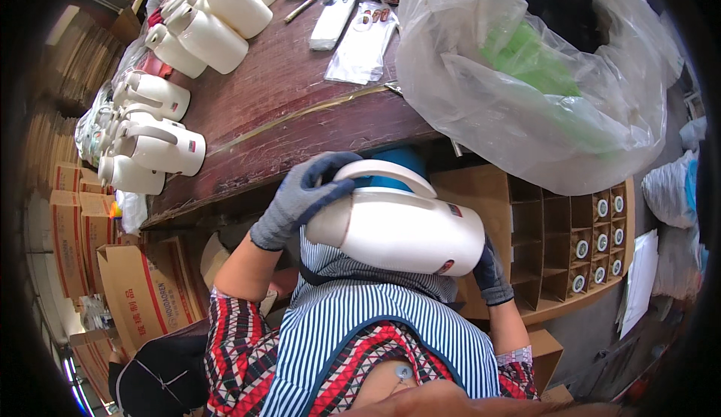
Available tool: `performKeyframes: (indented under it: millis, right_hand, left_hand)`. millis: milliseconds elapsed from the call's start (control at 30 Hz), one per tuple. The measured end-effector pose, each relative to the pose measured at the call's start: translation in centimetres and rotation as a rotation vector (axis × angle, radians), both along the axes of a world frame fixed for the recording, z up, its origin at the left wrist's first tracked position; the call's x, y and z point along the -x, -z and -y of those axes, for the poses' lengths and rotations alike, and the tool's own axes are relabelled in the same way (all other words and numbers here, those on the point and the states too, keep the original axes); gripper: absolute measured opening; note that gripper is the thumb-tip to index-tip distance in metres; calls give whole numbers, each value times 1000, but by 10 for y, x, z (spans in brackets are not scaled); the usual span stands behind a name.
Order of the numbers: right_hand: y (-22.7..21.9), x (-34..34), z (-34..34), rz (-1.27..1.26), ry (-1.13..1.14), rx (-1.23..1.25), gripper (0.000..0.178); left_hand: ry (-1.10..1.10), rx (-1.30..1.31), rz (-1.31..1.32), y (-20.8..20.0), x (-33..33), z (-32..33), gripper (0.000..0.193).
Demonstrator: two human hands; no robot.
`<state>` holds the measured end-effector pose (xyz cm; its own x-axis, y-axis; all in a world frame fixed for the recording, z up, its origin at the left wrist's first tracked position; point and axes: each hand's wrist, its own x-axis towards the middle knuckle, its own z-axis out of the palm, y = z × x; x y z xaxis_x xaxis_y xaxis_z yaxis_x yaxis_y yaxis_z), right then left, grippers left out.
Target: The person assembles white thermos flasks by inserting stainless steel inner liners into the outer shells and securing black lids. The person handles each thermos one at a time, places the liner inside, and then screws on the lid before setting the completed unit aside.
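Note:
A white thermos jug (409, 229) lies on its side in front of my striped apron, its spout end to the left and its base to the right. My left hand (304, 195), in a grey and blue work glove, is closed round the jug's top, with fingers by the upper end of the curved handle. At the base, my gloved right hand (492, 276) holds the jug from the right; most of its fingers are hidden behind the body. Two small stickers show on the jug near its base.
More white jugs (214, 38) stand along the left of the dark red table (278, 90). Flat plastic sleeves (363, 45) and a large clear bag (481, 109) lie at its far side. A divided carton (552, 255) with several round-topped items is at right; boxes (154, 289) stand left.

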<state>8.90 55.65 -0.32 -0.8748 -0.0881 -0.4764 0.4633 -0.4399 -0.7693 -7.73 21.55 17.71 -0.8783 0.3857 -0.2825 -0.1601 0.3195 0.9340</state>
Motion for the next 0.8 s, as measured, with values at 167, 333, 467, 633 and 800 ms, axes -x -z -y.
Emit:
performKeyframes:
  millis: [167,333,467,633,800]
  right_hand:
    - [40,15,5,-143,-95,-125,59]
    - [54,19,6,-232,-139,-217,58]
    - [45,17,6,-226,-113,-230,55]
    - [37,14,8,-230,-104,-243,51]
    - [35,12,7,-182,-141,-142,50]
  left_hand:
    - [65,29,-36,-2,-2,-13,53]
    - [73,-4,-76,1,-1,-15,54]
    - [50,45,-93,2,-1,-18,53]
    - [6,-26,-30,3,-1,-20,54]
    - [57,-19,-68,4,-3,-20,54]
